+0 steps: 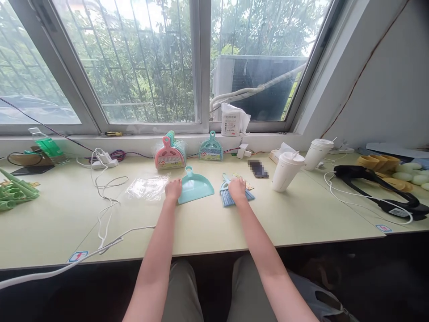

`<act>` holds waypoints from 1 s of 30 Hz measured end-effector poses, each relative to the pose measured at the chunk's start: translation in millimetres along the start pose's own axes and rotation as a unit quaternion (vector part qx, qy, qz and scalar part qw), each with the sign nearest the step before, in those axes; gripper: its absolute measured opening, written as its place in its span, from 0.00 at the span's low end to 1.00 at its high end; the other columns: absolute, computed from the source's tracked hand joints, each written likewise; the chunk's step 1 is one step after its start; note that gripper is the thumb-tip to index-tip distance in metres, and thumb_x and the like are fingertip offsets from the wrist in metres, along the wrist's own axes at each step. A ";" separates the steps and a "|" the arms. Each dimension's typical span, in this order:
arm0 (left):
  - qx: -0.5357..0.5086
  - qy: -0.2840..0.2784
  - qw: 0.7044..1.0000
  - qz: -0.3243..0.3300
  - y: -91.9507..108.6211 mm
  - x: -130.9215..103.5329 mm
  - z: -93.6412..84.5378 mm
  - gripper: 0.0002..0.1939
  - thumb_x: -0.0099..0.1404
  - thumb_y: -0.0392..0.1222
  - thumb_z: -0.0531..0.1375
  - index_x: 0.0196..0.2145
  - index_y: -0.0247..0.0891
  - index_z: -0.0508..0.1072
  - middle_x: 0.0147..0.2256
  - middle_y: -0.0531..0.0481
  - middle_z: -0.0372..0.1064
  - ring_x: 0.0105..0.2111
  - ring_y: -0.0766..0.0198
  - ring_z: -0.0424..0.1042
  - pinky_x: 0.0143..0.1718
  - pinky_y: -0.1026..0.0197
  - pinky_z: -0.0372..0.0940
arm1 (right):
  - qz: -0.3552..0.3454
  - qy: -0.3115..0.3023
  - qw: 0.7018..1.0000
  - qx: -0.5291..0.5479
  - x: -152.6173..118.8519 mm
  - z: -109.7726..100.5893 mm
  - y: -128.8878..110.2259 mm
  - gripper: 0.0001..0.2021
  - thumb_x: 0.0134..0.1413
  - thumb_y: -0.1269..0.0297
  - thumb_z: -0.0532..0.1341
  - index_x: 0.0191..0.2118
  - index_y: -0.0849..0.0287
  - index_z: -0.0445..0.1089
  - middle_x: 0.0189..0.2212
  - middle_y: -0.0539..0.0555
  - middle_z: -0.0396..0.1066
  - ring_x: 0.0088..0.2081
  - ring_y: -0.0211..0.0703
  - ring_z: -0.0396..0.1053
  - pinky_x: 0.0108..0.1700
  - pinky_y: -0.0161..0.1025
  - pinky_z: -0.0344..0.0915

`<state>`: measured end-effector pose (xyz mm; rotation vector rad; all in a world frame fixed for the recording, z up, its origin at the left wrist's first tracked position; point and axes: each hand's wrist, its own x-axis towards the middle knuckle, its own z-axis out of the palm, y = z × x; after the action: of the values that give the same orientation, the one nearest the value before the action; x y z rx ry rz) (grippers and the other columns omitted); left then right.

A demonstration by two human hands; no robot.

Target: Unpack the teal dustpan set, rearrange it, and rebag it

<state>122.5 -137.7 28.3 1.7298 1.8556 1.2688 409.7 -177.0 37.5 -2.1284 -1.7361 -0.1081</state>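
Head camera looks down on a pale green desk (208, 223) under a window. At its centre lies a teal dustpan (196, 185), handle toward twelve o'clock. The left hand (173, 188) rests at the dustpan's nine o'clock edge, fingers curled down against it; whether it grips the rim cannot be told. At the dustpan's three o'clock, just beside it, lies a small blue brush (228, 197), bristles fanned toward six o'clock. The right hand (237, 188) lies flat over the brush, fingers together and pressed down on it.

At nine o'clock from the left hand, touching or nearly so, sits a clear plastic bag (147, 187). At twelve o'clock, against the sill, stand a stack of packaged pink dustpan sets (169, 155) and a teal packaged set (211, 150). At two o'clock from the brush stand two white lidded cups (286, 171), near each other. White cables (107, 210) trail across the desk at nine o'clock, well apart from both hands.
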 end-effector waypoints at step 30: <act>0.075 -0.295 0.940 0.155 42.0 -25.5 19.5 0.16 0.62 0.52 0.56 0.27 0.38 0.75 0.28 0.48 0.74 0.31 0.60 0.71 0.32 0.62 0.62 | -0.047 0.015 0.990 0.133 -12.6 -5.7 -34.5 0.15 0.53 0.65 0.58 0.48 0.54 0.63 0.35 0.54 0.75 0.46 0.51 0.67 0.46 0.44 0.50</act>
<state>169.7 -158.3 40.5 2.2360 1.3901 0.5883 374.9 -185.2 47.5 -1.8459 -1.7278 0.0631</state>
